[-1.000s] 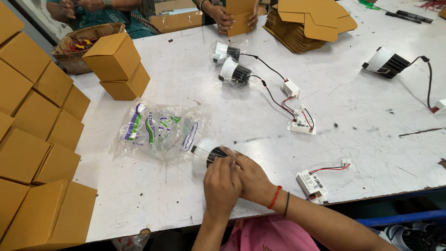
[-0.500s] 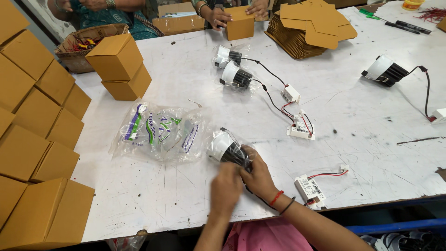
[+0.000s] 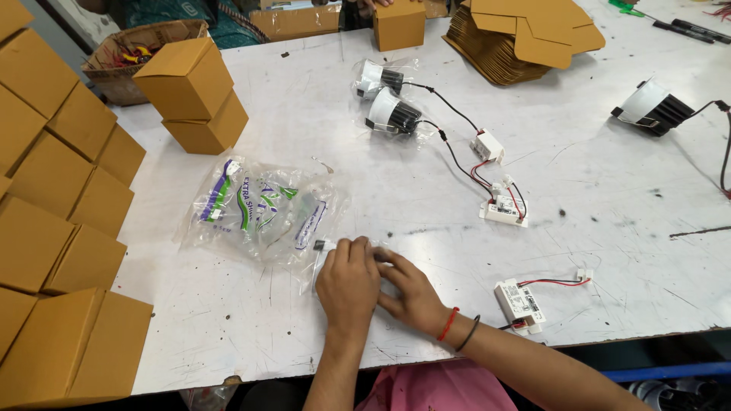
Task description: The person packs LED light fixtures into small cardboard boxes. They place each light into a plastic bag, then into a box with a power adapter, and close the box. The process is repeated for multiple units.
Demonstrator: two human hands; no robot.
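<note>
My left hand (image 3: 349, 283) and my right hand (image 3: 411, 295) are pressed together on the white table (image 3: 609, 251) near its front edge. They close over a small spotlight in a clear plastic bag (image 3: 323, 248). Only a black bit of the lamp and some crumpled plastic show past my left fingers. My right wrist wears a red and a black band. A white driver box (image 3: 519, 301) with red and black wires lies just right of my right forearm. A clear packet of folded bags (image 3: 259, 209) lies touching the far-left side of my hands.
Two bagged spotlights (image 3: 390, 114) with wired drivers (image 3: 504, 208) lie mid-table, and another lamp (image 3: 649, 108) far right. Closed cardboard boxes (image 3: 53, 228) line the left edge, with two stacked (image 3: 192, 93). Flat box blanks (image 3: 518, 38) and another person's box (image 3: 399, 23) sit at the back.
The bagged spotlight, lifted and visible between my hands half a second ago, is now down on the table and covered by both hands. My hands have shifted slightly left.
</note>
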